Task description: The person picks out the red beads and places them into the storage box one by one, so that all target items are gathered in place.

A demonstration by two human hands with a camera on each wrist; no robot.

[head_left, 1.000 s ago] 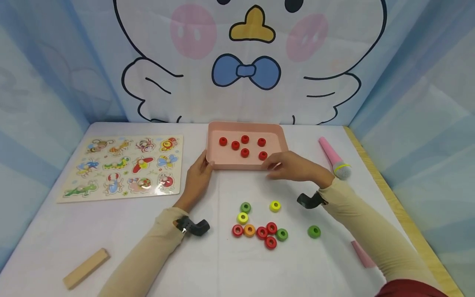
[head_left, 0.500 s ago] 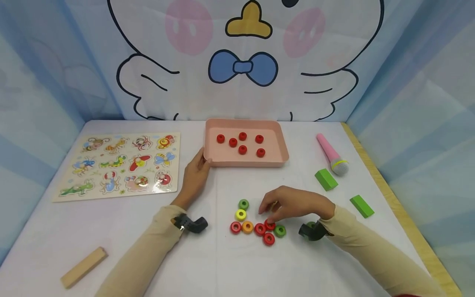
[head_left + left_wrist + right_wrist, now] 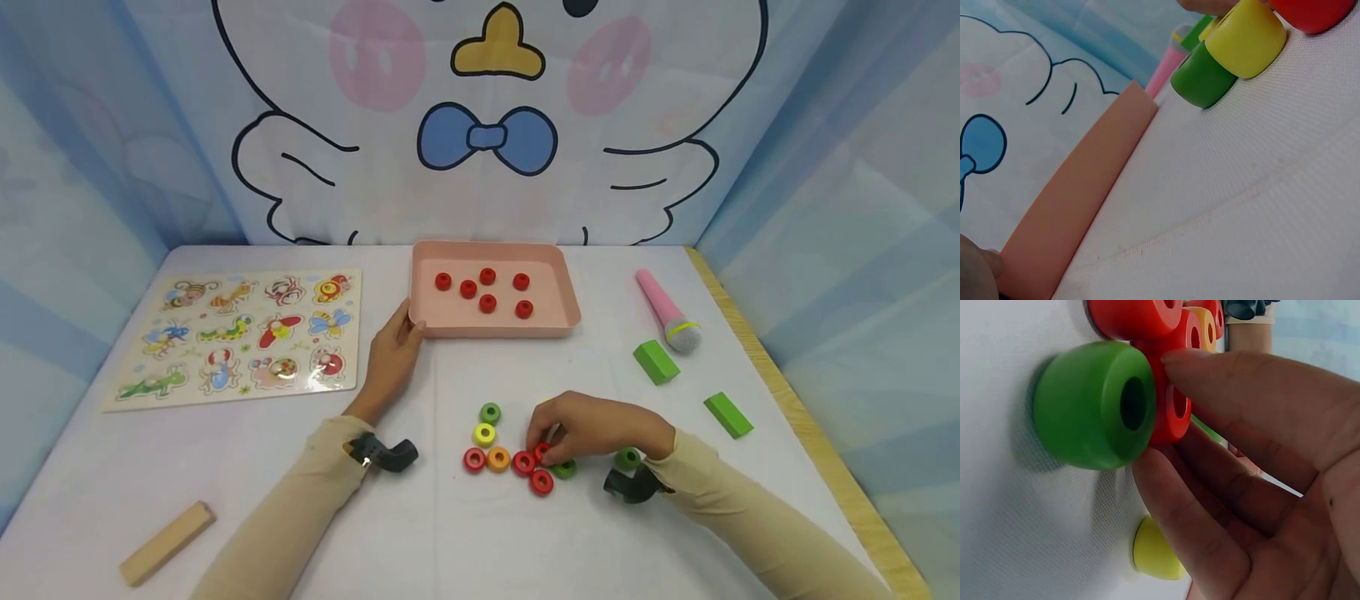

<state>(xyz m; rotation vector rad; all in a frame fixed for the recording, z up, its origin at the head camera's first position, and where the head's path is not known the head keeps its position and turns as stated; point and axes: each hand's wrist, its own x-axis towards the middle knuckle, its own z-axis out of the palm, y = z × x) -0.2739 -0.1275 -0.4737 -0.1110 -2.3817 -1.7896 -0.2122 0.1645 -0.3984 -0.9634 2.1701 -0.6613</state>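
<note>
At the near left corner of a pink tray [image 3: 459, 318], my left hand [image 3: 390, 367] grips the wall with thumb and fingers. Several red beads [image 3: 487, 303] lie spread inside it. My right hand [image 3: 600, 427] reaches into the group of beads on the cloth and pinches a red bead [image 3: 1161, 419] between thumb and fingers. Right beside that bead is a green bead [image 3: 1072, 406], and two more red beads [image 3: 542, 482] sit close by. A yellow bead [image 3: 1157, 553] stands behind the fingers, mostly hidden in the head view.
Left of the pinched bead are an orange bead [image 3: 498, 459], a yellow bead [image 3: 484, 434] and a green bead [image 3: 490, 413]. An insect puzzle board [image 3: 240, 333] and wooden block [image 3: 167, 543] lie left. Green blocks [image 3: 656, 362] and a toy microphone [image 3: 667, 312] lie right.
My right hand has come back from the tray to the loose beads and taken hold of a red one. The left hand keeps its grip on the tray.
</note>
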